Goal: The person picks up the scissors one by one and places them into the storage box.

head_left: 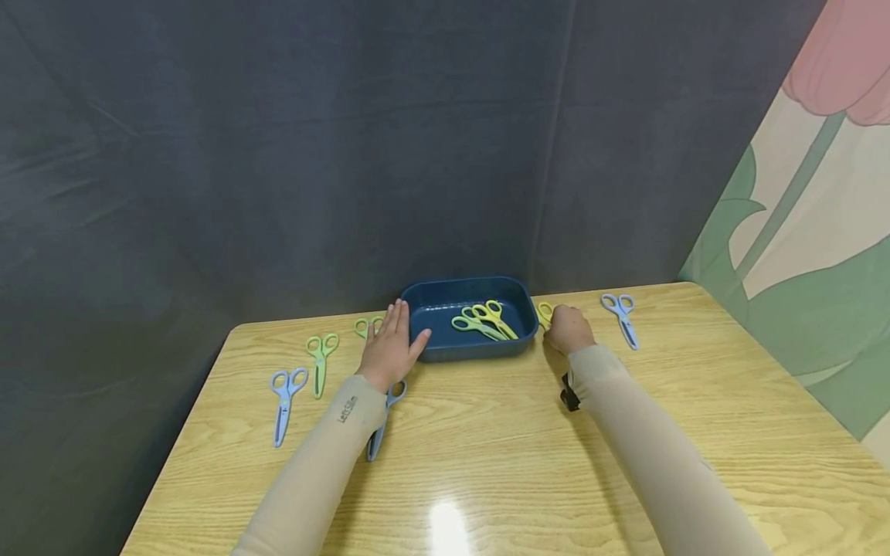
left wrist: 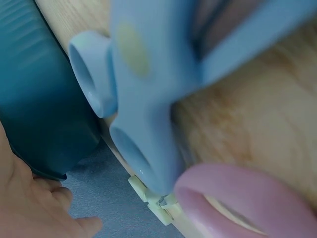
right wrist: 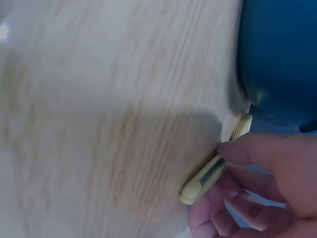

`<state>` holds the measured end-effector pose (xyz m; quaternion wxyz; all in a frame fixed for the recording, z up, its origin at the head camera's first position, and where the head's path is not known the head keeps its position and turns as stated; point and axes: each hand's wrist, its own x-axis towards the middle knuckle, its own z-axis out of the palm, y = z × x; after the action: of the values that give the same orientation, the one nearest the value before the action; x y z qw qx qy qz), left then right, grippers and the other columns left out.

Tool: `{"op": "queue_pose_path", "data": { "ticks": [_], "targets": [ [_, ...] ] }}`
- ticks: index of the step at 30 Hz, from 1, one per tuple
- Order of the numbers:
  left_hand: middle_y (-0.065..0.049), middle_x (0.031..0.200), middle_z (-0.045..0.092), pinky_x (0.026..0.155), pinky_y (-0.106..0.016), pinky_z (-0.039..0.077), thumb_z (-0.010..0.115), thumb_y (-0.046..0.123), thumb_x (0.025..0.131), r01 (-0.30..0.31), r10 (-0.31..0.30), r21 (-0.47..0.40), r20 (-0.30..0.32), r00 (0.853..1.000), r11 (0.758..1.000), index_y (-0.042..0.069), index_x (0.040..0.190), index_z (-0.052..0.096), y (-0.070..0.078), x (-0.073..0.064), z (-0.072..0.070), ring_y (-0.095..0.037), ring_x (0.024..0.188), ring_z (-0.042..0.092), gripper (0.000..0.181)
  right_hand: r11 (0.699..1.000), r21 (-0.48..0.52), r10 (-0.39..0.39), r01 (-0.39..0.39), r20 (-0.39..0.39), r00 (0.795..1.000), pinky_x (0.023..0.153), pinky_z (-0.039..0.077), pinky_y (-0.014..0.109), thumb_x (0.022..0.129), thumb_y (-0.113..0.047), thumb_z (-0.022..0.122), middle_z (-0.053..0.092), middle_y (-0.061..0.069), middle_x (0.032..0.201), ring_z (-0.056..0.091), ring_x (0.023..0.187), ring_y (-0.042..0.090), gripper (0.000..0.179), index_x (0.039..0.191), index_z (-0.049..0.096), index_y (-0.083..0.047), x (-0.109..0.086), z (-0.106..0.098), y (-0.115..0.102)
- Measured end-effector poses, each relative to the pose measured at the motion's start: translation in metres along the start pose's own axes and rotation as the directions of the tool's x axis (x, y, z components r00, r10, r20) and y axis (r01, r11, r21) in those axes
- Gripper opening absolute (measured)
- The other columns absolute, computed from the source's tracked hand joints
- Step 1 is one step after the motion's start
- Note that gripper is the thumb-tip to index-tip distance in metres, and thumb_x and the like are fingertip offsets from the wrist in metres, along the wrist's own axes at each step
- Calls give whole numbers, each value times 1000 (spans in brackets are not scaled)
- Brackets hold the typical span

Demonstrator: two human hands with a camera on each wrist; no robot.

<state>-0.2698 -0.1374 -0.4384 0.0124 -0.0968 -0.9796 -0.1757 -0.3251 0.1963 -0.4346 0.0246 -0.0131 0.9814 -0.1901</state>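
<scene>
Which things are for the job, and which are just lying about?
For the job:
yellow scissors in the right hand
the blue tray by the left hand
two scissors inside it

Lying about, maybe waiting:
three blue scissors
two green scissors
one pink handle

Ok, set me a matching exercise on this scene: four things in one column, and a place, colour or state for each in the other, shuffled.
Things
1. Left hand
2. Right hand
3. Dark blue bin
4. Rightmost scissors

Places, colours, states
A. Pinching yellow scissors
B. Light blue handles
C. At the bin's left end
D. Two pairs of scissors lying inside

Pairs: 1-C, 2-A, 3-D, 4-B
</scene>
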Motion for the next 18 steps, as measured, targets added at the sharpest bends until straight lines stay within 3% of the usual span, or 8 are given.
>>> {"op": "queue_pose_path", "data": {
  "ticks": [8, 18],
  "targets": [
    [-12, 170, 3, 122, -59, 6, 32, 57, 107, -6, 6, -3, 2, 1000, 1000, 4, 162, 7, 1, 2, 2, -28, 156, 5, 80, 1000, 20, -12, 12, -18, 1000, 61, 47, 42, 80, -8, 68, 55, 9, 69, 51, 66, 25, 23, 64, 53, -7, -2, -3, 5],
    [-15, 169, 8, 122, -60, 9, 34, 54, 108, -15, 15, -6, -12, 1000, 1000, 1, 162, 9, 5, 0, -1, -30, 156, 9, 79, 998, 58, -3, 5, -31, 1000, 51, 32, 32, 78, -12, 73, 35, -2, 57, 38, 55, 18, 44, 55, 36, -17, -5, -2, 8]
  ]
}}
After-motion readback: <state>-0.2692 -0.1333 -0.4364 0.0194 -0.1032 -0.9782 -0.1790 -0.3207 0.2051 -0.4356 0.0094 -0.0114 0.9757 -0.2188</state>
